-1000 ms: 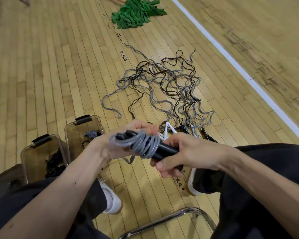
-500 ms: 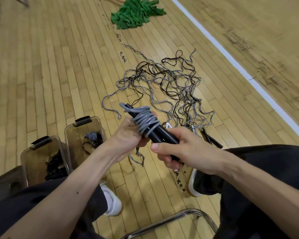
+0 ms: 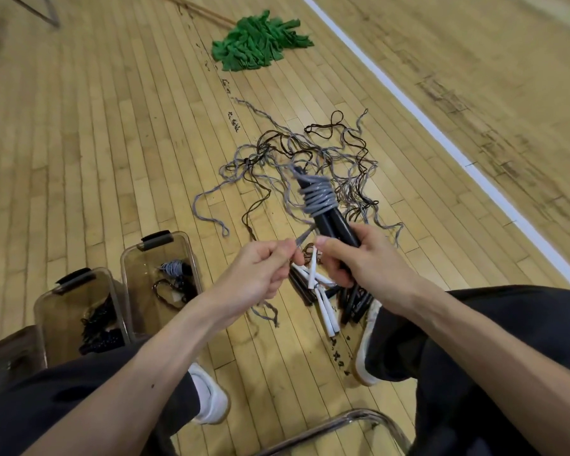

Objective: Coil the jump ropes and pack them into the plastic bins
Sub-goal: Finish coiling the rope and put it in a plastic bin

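Grey rope (image 3: 318, 200) coils round black handles (image 3: 338, 227). The pile (image 3: 310, 153) on the tan plank floor (image 3: 112, 126) mixes grey and dark brown cords. Green mop (image 3: 257, 44), white line (image 3: 441, 136), smoky-brown bins (image 3: 152, 268).

Right hand (image 3: 369, 263) hides the black handles' (image 3: 333, 223) lower ends.

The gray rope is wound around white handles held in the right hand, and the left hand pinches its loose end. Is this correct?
Not quite. In the head view the handles held in the right hand are black, not white. The gray rope is wound around them, and the left hand pinches its loose end.
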`<state>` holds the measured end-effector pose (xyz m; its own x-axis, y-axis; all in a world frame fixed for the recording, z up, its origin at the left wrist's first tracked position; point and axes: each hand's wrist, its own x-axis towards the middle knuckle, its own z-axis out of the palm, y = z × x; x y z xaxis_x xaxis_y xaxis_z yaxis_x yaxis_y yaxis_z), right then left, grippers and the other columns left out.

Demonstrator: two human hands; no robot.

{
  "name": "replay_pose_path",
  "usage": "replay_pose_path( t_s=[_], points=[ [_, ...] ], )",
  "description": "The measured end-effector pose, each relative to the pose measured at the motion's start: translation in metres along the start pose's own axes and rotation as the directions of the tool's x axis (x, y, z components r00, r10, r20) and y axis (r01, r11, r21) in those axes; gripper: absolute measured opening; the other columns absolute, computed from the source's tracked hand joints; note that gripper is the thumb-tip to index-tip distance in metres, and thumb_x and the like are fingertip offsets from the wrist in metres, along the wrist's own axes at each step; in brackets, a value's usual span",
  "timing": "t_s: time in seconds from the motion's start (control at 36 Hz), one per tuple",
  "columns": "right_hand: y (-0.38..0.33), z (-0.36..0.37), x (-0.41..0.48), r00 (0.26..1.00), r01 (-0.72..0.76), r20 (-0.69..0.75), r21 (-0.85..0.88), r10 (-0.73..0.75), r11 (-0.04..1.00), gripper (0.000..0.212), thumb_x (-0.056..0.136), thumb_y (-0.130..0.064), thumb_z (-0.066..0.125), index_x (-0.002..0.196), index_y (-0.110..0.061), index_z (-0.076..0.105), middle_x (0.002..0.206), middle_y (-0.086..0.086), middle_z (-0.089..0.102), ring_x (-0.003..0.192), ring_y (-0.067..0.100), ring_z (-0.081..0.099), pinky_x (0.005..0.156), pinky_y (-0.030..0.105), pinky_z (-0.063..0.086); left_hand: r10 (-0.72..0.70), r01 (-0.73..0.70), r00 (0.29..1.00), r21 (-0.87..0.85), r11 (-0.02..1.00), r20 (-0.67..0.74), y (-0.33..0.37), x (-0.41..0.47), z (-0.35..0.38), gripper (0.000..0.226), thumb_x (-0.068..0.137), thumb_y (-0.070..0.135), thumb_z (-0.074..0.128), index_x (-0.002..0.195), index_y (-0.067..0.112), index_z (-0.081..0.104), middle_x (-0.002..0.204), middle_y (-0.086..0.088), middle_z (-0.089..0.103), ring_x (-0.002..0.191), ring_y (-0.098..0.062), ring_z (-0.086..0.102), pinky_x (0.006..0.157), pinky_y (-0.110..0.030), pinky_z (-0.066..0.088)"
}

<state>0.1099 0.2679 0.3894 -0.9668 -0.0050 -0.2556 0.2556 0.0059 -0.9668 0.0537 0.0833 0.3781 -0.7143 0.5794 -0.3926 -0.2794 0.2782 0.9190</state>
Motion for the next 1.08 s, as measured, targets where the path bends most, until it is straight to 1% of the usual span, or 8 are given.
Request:
replay_pose_path(
  t_s=[0.14, 0.22, 0.31, 0.39, 0.56, 0.67, 0.86, 1.08],
  points=[
    [0.016, -0.002, 0.008, 0.996, -0.089, -0.011, -0.066, 0.089, 0.994, 0.021, 0.098, -0.015, 0.064, 0.085, -0.005, 0.053, 0.06, 0.001, 0.048, 0.049, 0.014, 0.044, 0.045, 0.024, 0.037, 0.08, -0.056, 0.995, 0.357, 0.933, -0.053, -0.003, -0.003, -0.004, 0.033, 0.107, 0.034, 0.041, 0.097, 0.018, 0.068, 0.052, 0.012, 0.041, 0.047, -0.009, 0.036, 0.049, -0.024, 0.033],
    [0.021, -0.001, 0.011, 0.99, -0.138, -0.005, -0.115, 0.138, 0.984, 0.021, 0.099, -0.017, 0.064, 0.084, -0.007, 0.054, 0.058, -0.002, 0.049, 0.049, 0.013, 0.045, 0.045, 0.023, 0.037, 0.176, -0.126, 0.984, 0.652, 0.748, -0.012, -0.004, -0.008, -0.005, 0.031, 0.106, 0.04, 0.041, 0.096, 0.023, 0.064, 0.068, -0.001, 0.059, 0.063, -0.02, 0.056, 0.062, -0.038, 0.048],
    [0.027, 0.003, 0.011, 0.982, -0.174, 0.037, -0.173, 0.183, 0.969, 0.021, 0.099, -0.016, 0.063, 0.084, -0.007, 0.051, 0.059, 0.0, 0.048, 0.046, 0.012, 0.043, 0.045, 0.023, 0.037, 0.206, -0.153, 0.977, 0.86, 0.487, 0.057, -0.002, -0.014, -0.005, 0.034, 0.106, 0.043, 0.034, 0.102, 0.022, 0.059, 0.075, 0.007, 0.058, 0.068, -0.015, 0.054, 0.065, -0.035, 0.048],
    [0.032, 0.006, 0.012, 0.971, -0.2, 0.071, -0.27, 0.227, 0.942, 0.018, 0.1, -0.018, 0.062, 0.089, -0.006, 0.053, 0.06, 0.001, 0.05, 0.046, 0.011, 0.045, 0.045, 0.022, 0.04, 0.236, -0.194, 0.964, 0.932, 0.305, 0.124, 0.0, -0.016, -0.011, 0.034, 0.106, 0.045, 0.033, 0.112, 0.023, 0.058, 0.092, 0.007, 0.062, 0.08, -0.014, 0.058, 0.071, -0.032, 0.05],
    [0.041, 0.014, 0.009, 0.893, -0.3, 0.204, -0.398, 0.402, 0.867, 0.024, 0.101, -0.019, 0.06, 0.106, 0.004, 0.055, 0.069, 0.003, 0.051, 0.051, 0.01, 0.048, 0.048, 0.023, 0.043, 0.207, -0.289, 0.945, 0.943, 0.166, 0.254, 0.004, -0.019, -0.017, 0.032, 0.105, 0.043, 0.04, 0.115, 0.021, 0.062, 0.107, 0.007, 0.062, 0.101, -0.015, 0.06, 0.076, -0.028, 0.047],
    [0.04, 0.014, 0.009, 0.791, -0.365, 0.282, -0.494, 0.543, 0.789, 0.016, 0.099, -0.022, 0.063, 0.095, -0.008, 0.056, 0.066, 0.0, 0.055, 0.051, 0.012, 0.051, 0.049, 0.024, 0.046, 0.155, -0.331, 0.939, 0.928, 0.172, 0.306, 0.007, -0.02, -0.016, 0.03, 0.102, 0.043, 0.048, 0.111, 0.022, 0.066, 0.099, 0.009, 0.056, 0.099, -0.014, 0.055, 0.074, -0.027, 0.041],
    [0.035, 0.017, 0.002, 0.586, -0.367, 0.409, -0.636, 0.7, 0.679, 0.019, 0.098, -0.021, 0.065, 0.083, -0.012, 0.056, 0.062, -0.001, 0.052, 0.048, 0.011, 0.048, 0.047, 0.021, 0.039, 0.089, -0.371, 0.927, 0.858, 0.356, 0.364, 0.002, -0.016, -0.014, 0.026, 0.09, 0.046, 0.066, 0.101, 0.023, 0.073, 0.09, 0.011, 0.056, 0.088, -0.006, 0.044, 0.078, -0.03, 0.042],
    [0.029, 0.019, -0.009, 0.538, -0.2, 0.526, -0.68, 0.659, 0.706, 0.027, 0.098, -0.02, 0.064, 0.073, -0.016, 0.054, 0.059, -0.003, 0.052, 0.049, 0.012, 0.048, 0.057, 0.028, 0.041, -0.074, -0.208, 0.939, 0.724, 0.657, 0.337, 0.009, -0.009, -0.013, 0.019, 0.076, 0.039, 0.084, 0.088, 0.027, 0.076, 0.077, 0.018, 0.06, 0.077, 0.006, 0.054, 0.06, -0.011, 0.036]
  ],
)
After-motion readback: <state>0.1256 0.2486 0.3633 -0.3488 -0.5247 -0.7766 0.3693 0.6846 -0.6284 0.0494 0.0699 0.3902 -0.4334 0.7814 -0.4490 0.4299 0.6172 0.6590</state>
